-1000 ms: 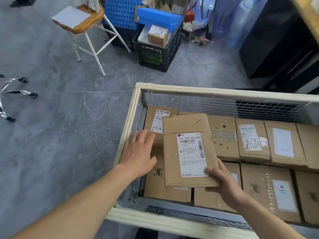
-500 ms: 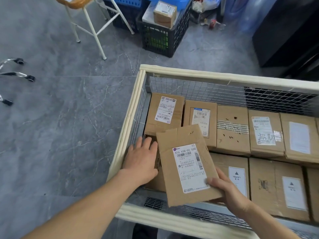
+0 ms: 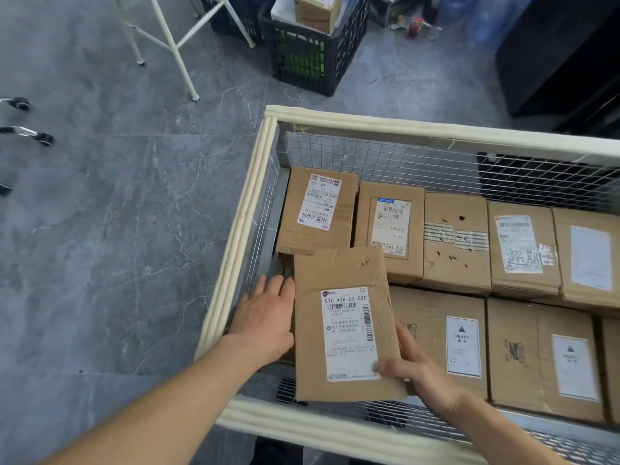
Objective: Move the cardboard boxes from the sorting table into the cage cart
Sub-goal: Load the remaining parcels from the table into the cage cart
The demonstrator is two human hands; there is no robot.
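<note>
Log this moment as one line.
right hand grips box | left hand open beside it | box over cart, near-left corner

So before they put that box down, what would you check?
1. Grip: the right hand holds the box by its near right corner. Ok.
2. Box inside the cart rim: ok.
3. Label facing up: ok.
4. Landing spot free: hidden under the box. Cannot tell.
5. Left hand clear: it lies open between box and cart wall and might get squeezed. Not ok.
6. HEAVY box alongside lies flat: ok.
</note>
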